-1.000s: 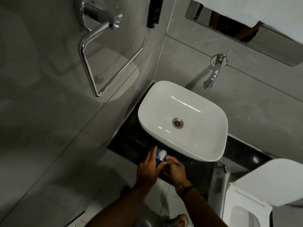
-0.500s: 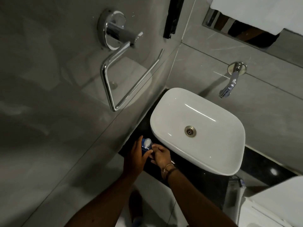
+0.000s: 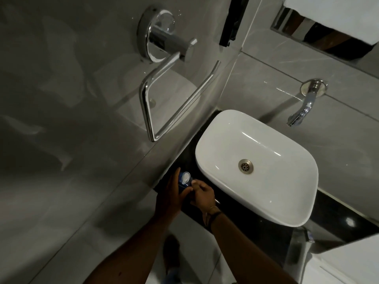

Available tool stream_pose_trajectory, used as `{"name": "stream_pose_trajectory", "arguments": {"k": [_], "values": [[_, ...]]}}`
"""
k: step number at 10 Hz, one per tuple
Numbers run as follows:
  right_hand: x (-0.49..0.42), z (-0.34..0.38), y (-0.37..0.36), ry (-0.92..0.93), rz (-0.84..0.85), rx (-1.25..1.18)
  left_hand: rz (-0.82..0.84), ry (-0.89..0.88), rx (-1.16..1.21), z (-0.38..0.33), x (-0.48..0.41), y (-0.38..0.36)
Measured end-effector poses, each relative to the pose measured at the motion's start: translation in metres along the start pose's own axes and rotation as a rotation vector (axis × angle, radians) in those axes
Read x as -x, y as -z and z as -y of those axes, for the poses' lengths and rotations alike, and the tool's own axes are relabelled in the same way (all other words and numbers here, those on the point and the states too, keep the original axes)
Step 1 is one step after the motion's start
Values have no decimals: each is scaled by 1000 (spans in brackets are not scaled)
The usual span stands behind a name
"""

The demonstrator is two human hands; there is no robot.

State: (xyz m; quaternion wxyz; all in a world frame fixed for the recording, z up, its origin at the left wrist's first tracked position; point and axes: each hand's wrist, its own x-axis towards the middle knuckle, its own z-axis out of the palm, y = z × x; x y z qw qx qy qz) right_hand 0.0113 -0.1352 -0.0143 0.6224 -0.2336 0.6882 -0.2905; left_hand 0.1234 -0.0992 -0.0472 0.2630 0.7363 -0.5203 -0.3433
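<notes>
1. Your left hand (image 3: 169, 196) has its grip curled round a small blue packet (image 3: 183, 182), thumb on the near side, holding it just above the dark worktop (image 3: 235, 218).
2. Your right hand (image 3: 203, 194) pinches at the packet's near edge with its fingertips, beside the packet's white flap (image 3: 186, 177), which stands open; a band sits on that wrist.
3. By my reading, you are at the opening stage: the flap is up and nothing has come out yet. The next move calls for a steady left hand while the right fingers take hold at the opening.
4. Beyond your hands sits the white basin (image 3: 264, 140), dry-looking, just beside the packet.
5. Farther off, a tap (image 3: 301, 111) juts from the wall, and a chrome towel ring (image 3: 164, 89) hangs on the left wall.
</notes>
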Motion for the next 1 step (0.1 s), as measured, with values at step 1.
{"name": "stream_pose_trajectory", "arguments": {"k": [1], "values": [[7, 3, 6, 20, -6, 10, -71, -61, -41, -7, 0, 4]]}}
